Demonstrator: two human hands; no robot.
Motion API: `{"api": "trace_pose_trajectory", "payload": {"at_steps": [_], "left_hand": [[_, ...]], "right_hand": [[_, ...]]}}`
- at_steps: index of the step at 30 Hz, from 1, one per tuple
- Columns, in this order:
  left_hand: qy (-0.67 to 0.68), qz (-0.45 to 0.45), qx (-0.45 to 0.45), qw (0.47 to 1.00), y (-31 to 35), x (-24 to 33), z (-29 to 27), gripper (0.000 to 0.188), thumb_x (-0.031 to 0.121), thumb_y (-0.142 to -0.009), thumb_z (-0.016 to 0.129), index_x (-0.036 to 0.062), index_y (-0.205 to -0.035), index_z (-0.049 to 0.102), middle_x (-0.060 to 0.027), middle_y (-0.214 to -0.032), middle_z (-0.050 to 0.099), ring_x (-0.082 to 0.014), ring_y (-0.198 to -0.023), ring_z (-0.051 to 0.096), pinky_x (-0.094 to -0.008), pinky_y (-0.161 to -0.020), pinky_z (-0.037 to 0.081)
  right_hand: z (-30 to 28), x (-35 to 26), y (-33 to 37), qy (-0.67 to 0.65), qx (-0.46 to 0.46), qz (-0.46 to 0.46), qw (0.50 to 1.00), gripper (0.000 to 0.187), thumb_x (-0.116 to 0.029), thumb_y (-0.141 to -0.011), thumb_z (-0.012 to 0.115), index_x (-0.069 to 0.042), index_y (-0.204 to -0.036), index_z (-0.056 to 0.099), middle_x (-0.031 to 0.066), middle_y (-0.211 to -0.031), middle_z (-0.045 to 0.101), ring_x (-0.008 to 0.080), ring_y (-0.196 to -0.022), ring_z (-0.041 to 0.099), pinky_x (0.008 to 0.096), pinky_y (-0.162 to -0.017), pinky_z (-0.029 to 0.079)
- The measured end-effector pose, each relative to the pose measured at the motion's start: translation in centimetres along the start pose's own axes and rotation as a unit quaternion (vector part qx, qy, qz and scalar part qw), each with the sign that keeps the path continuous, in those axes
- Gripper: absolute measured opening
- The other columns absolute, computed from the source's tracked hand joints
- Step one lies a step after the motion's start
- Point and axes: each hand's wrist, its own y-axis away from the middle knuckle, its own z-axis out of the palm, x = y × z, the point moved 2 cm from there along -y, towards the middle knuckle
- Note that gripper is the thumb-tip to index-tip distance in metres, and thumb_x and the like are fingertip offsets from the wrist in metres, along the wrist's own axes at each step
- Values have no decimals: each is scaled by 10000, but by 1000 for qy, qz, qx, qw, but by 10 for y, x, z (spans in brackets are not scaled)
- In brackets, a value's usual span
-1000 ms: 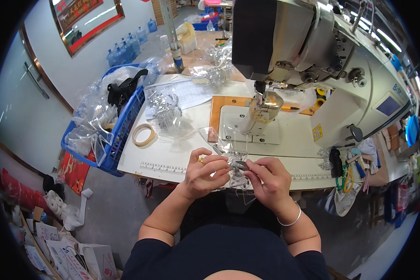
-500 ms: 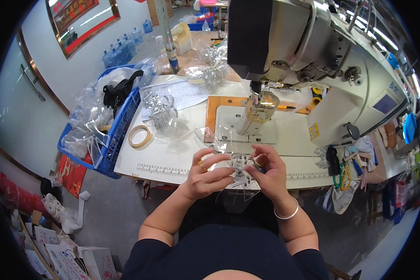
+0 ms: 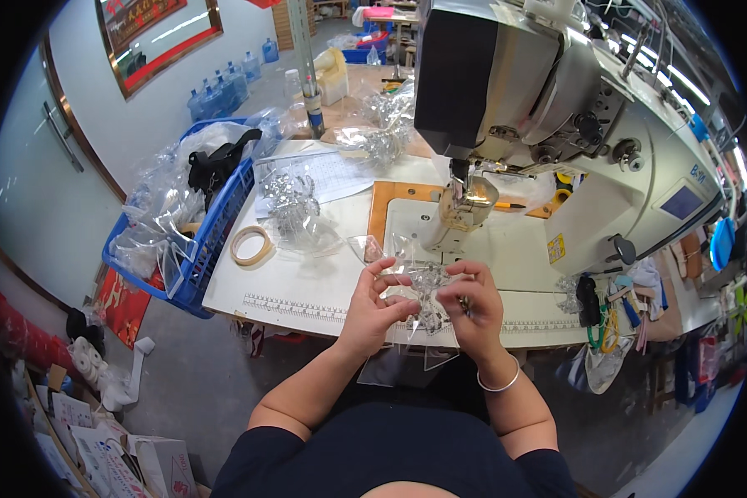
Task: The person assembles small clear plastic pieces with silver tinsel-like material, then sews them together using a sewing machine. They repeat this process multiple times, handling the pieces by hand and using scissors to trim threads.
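Over the near edge of the sewing table, my left hand (image 3: 375, 309) has its thumb and fingers closed on a clear plastic piece with silver decoration (image 3: 428, 309). Transparent flaps of it stick out above and below the hands. My right hand (image 3: 476, 309), with a white bangle at the wrist, is at the piece's right side, fingers curled around a small dark object I cannot make out. Beyond the hands stands the sewing machine (image 3: 523, 83), its needle over the metal post (image 3: 465, 207). A pile of similar silver and clear pieces (image 3: 292, 199) lies to the left.
A roll of tape (image 3: 251, 246) sits at the table's left. Next to the table is a blue basket (image 3: 216, 241) of plastic bags and a black strap. More clear pieces (image 3: 378, 137) lie at the back. Scissors and tools (image 3: 606, 311) hang at the right edge.
The left hand has opened up slightly and shifted its grip. My right fingers have curled inward, and the piece has turned, its lower flaps now showing nearer to me. The view has shifted a little.
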Motion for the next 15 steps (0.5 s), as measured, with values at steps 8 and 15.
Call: {"api": "trace_pose_trajectory", "payload": {"at_steps": [8, 15], "left_hand": [[-80, 144, -23, 986, 11, 0, 9, 998, -107, -784, 632, 178, -1478, -27, -208, -1272, 473, -109, -816, 613, -212, -649, 507], [-247, 341, -61, 905, 11, -14, -6, 1003, -59, -796, 652, 176, -1477, -46, -172, -1082, 615, -159, -847, 645, -225, -706, 530]], "right_hand": [[-7, -3, 20, 66, -112, -76, 989, 467, 169, -560, 636, -110, -929, 695, 110, -1166, 477, 155, -743, 581, 260, -586, 479], [-8, -8, 24, 1, -151, -53, 987, 482, 198, -562, 601, -91, -936, 693, 117, -1228, 475, 185, -797, 591, 272, -644, 509]]}}
